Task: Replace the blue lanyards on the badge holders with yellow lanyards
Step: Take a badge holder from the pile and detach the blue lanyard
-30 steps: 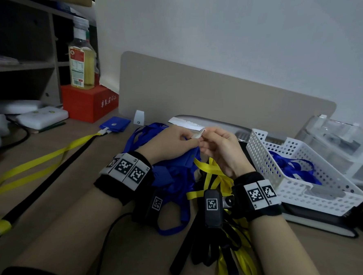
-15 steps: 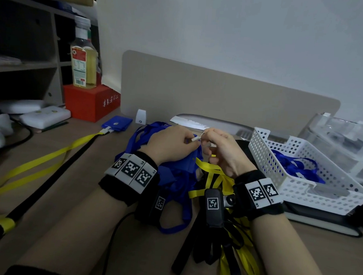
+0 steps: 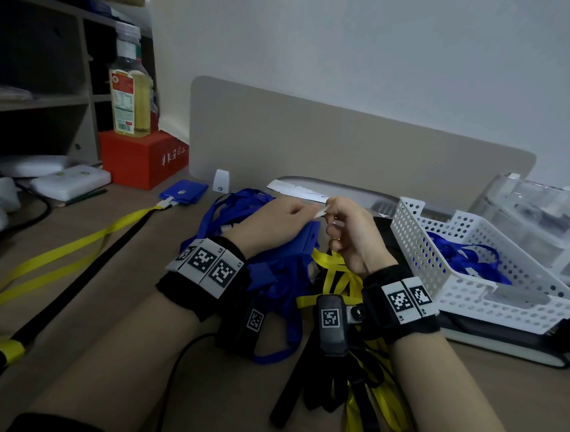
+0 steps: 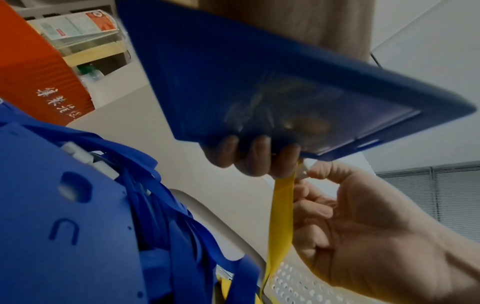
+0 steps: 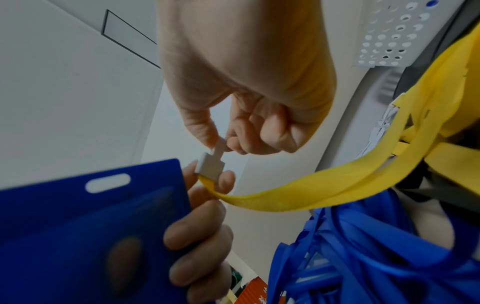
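Observation:
My left hand (image 3: pixel 276 222) grips a blue badge holder (image 3: pixel 309 237) above the desk. Its slot (image 5: pixel 107 183) is empty. In the right wrist view the left fingertips (image 5: pixel 226 181) also pinch the white clip (image 5: pixel 210 164) at the end of a yellow lanyard (image 5: pixel 311 191), just right of the holder (image 5: pixel 78 226). My right hand (image 3: pixel 346 233) pinches the thin white tab sticking out of that clip between thumb and forefinger. From below, the holder (image 4: pixel 259 82) lies over the left fingers (image 4: pixel 249 156), and the lanyard (image 4: pixel 280 216) hangs down beside the right hand (image 4: pixel 363 236).
A heap of blue lanyards and holders (image 3: pixel 238 199) lies under my hands. More yellow lanyards (image 3: pixel 382 408) and black straps trail toward me. A white perforated basket (image 3: pixel 472 294) at right holds loose blue lanyards. At left lies a blue holder (image 3: pixel 183 191) on a yellow lanyard, near a red box (image 3: pixel 140 160).
Both hands have stayed together at the clip, drifting slightly right and toward me. The right fingers have shifted their pinch on the white tab.

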Motion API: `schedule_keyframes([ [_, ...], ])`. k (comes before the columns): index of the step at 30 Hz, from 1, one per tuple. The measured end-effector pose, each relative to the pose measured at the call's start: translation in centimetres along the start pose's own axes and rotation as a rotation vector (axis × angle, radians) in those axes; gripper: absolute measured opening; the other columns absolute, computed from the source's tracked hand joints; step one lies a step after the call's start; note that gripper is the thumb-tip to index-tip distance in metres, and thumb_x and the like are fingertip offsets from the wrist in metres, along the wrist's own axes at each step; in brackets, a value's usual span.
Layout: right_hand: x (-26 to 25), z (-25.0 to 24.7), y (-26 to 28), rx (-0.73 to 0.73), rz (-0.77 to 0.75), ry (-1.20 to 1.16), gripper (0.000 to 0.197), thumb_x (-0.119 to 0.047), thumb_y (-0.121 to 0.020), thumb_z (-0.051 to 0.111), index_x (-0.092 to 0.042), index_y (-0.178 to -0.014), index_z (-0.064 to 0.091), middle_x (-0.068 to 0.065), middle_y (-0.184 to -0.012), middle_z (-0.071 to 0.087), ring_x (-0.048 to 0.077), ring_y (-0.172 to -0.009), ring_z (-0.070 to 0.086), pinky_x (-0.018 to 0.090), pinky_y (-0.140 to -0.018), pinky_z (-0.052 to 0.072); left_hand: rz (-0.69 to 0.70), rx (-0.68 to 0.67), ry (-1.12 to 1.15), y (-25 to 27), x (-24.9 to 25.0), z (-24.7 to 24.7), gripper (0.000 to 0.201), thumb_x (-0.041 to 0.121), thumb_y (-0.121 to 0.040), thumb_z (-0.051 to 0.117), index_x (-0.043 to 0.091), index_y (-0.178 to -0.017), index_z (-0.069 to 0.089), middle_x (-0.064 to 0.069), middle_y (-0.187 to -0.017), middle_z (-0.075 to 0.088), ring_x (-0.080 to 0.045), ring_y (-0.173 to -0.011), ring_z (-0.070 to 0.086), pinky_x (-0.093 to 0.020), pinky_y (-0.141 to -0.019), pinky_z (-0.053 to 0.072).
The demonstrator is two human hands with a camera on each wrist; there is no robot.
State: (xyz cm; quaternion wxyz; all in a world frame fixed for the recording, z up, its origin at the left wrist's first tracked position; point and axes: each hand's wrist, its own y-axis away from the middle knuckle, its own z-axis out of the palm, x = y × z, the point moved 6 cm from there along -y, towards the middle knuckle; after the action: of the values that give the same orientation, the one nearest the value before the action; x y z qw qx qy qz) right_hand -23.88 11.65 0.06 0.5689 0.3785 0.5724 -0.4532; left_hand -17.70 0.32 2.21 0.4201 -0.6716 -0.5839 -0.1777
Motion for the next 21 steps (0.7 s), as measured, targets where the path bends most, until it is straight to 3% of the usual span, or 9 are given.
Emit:
schedule_keyframes([
  [5,0.0,0.1,0.0,0.016,-0.046,0.029,0.006,-0.008,-0.078,0.05,-0.011,-0.082,0.053,0.0,-0.06,0.036,0.01,-0.042,0.027,0.028,-0.049,0.01,-0.083,-0.061,0.082,0.3,-0.4,0.4,0.043,0.033,-0.102,0.041,0.018,-0.062,0.036,0.005,-0.058,0.029,-0.004,-0.046,0.026,-0.023,-0.051,0.024],
  [7,0.0,0.2,0.0,-0.001,-0.044,0.045,0.005,-0.009,-0.08,0.049,-0.011,-0.076,0.052,0.003,-0.061,0.037,0.011,-0.041,0.027,0.033,-0.055,0.008,-0.119,-0.084,0.129,0.4,-0.5,0.5,0.038,0.036,-0.102,0.04,0.014,-0.07,0.043,0.005,-0.059,0.031,-0.005,-0.048,0.028,-0.025,-0.054,0.026],
  [9,0.2,0.3,0.1,-0.02,-0.025,0.065,0.015,-0.012,-0.083,0.048,-0.012,-0.068,0.049,0.005,-0.062,0.037,0.012,-0.041,0.026,0.035,-0.057,0.008,-0.139,-0.114,0.162,0.5,-0.4,0.7,0.041,0.034,-0.102,0.039,0.012,-0.07,0.049,0.01,-0.051,0.041,-0.002,-0.045,0.036,-0.018,-0.054,0.03],
  [11,0.4,0.4,0.1,-0.037,-0.007,0.054,0.017,-0.012,-0.083,0.048,-0.013,-0.066,0.049,0.003,-0.06,0.038,0.011,-0.042,0.026,0.03,-0.053,0.009,-0.147,-0.133,0.172,0.6,-0.2,0.8,0.044,0.029,-0.104,0.038,0.018,-0.063,0.05,0.018,-0.039,0.046,0.005,-0.039,0.044,-0.009,-0.049,0.032],
  [14,0.5,0.6,0.0,-0.091,0.014,-0.028,0.018,-0.011,-0.086,0.049,-0.015,-0.069,0.047,-0.002,-0.06,0.04,0.009,-0.044,0.029,0.026,-0.048,0.009,-0.158,-0.133,0.197,0.7,0.1,0.8,0.043,0.027,-0.104,0.038,0.024,-0.062,0.048,0.02,-0.036,0.047,0.009,-0.037,0.044,-0.006,-0.044,0.032],
  [17,0.5,0.8,0.0,-0.171,0.054,-0.138,0.022,-0.008,-0.088,0.049,-0.018,-0.069,0.047,-0.006,-0.059,0.041,0.007,-0.047,0.031,0.025,-0.049,0.008,-0.205,-0.138,0.29,0.9,-0.2,0.5,0.04,0.025,-0.103,0.038,0.022,-0.064,0.046,0.015,-0.037,0.046,0.003,-0.033,0.042,-0.008,-0.039,0.031],
  [21,0.0,0.9,0.3,-0.187,0.032,-0.149,0.024,-0.001,-0.089,0.051,-0.02,-0.074,0.049,-0.011,-0.052,0.044,0.005,-0.043,0.034,0.024,-0.046,0.008,-0.294,-0.181,0.458,0.9,-1.1,0.6,0.037,0.026,-0.101,0.037,0.02,-0.065,0.034,0.007,-0.044,0.033,-0.008,-0.037,0.025,-0.017,-0.037,0.022],
])
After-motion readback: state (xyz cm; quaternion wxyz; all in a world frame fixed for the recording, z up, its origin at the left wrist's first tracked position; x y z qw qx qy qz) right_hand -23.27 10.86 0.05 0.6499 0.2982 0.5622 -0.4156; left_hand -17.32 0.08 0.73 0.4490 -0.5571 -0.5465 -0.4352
